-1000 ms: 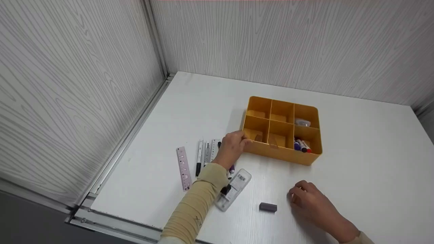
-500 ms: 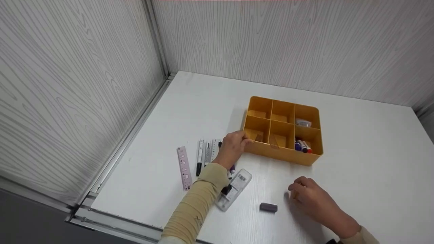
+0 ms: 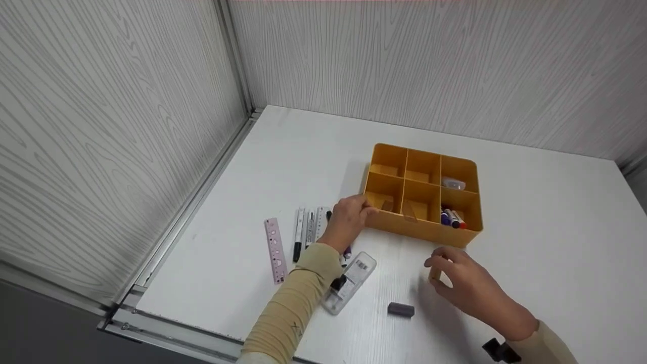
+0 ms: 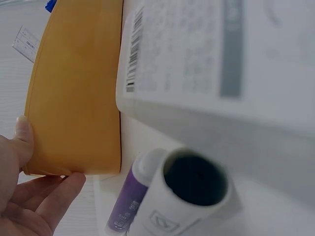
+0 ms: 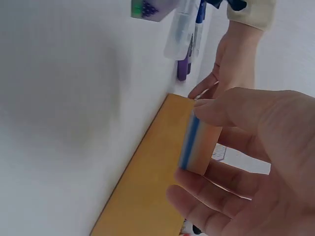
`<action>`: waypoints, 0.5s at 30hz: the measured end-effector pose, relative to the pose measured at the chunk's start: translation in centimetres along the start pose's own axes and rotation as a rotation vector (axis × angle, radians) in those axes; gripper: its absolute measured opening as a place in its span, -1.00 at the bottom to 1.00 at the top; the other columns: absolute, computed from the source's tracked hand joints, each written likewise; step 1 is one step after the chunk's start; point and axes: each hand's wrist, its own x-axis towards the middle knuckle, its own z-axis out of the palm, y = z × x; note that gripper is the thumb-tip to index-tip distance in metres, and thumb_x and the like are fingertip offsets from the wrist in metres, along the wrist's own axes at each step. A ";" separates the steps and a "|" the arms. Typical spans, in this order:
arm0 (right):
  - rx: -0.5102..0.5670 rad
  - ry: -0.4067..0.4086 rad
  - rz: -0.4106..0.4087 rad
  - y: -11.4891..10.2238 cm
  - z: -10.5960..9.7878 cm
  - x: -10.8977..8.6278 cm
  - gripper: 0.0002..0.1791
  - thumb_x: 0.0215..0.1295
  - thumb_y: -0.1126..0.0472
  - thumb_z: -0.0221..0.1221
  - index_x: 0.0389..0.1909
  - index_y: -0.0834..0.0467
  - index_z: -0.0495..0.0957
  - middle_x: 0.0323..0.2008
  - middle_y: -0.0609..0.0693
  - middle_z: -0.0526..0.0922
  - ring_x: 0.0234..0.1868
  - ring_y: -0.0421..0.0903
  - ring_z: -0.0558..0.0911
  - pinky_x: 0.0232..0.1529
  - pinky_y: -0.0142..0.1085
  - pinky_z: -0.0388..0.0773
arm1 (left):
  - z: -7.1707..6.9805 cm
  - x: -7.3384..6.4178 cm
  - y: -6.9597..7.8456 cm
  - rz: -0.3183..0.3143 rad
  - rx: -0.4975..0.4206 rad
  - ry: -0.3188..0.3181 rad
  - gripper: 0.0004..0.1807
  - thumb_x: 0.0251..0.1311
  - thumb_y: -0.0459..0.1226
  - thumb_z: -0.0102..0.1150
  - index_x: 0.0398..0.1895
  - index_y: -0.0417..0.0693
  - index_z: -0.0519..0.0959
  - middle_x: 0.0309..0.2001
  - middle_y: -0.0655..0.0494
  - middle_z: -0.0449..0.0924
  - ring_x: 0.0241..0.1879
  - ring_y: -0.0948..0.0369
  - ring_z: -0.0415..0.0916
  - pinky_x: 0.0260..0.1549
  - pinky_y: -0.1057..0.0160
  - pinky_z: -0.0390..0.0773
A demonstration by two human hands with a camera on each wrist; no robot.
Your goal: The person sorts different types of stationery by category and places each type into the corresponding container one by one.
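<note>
Two grips noted | left hand holds box corner, right of centre | right hand pinches block, lower right | advisable: brace box, pinch firmly, block level.

Left hand gripping, left forearm (sleeved) stretched forward; right hand aloft, thumb and fingers pinching.

The yellow box, open-topped with six compartments, sits flat on the white surface, its near left corner gripped by the left hand. A small tan block, with a blue stripe and pale edge, is pinched in the right hand, raised in front of the box.
</note>
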 end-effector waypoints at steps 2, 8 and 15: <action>0.004 0.013 -0.017 -0.2 -0.4 0.6 -0.63 -0.11 0.41 0.49 -0.26 0.07 0.64 -0.16 -0.03 0.58 -0.10 -0.11 0.57 -0.21 -0.23 0.65 | 0.0 0.0 0.0 -0.004 -0.004 0.000 -0.80 0.30 -0.10 0.18 -0.28 -0.05 0.59 -0.34 0.15 0.63 -0.34 0.31 0.52 -0.35 0.42 0.54; 0.011 0.071 -0.108 -0.9 -1.6 2.7 -0.63 -0.11 0.41 0.50 -0.28 0.05 0.62 -0.21 -0.05 0.59 -0.17 -0.16 0.56 -0.26 -0.29 0.63 | 0.1 0.0 0.0 -0.010 -0.011 -0.001 -0.79 0.29 -0.09 0.19 -0.28 -0.04 0.60 -0.35 0.17 0.62 -0.34 0.32 0.51 -0.34 0.41 0.54; 0.033 0.098 -0.154 -1.8 -3.2 5.4 -0.66 -0.05 0.36 0.50 -0.22 0.09 0.65 -0.12 0.02 0.63 -0.15 -0.10 0.61 -0.20 -0.24 0.67 | 0.0 0.0 0.0 -0.026 -0.023 -0.015 -0.79 0.30 -0.09 0.18 -0.27 -0.04 0.59 -0.34 0.19 0.60 -0.33 0.32 0.51 -0.31 0.42 0.55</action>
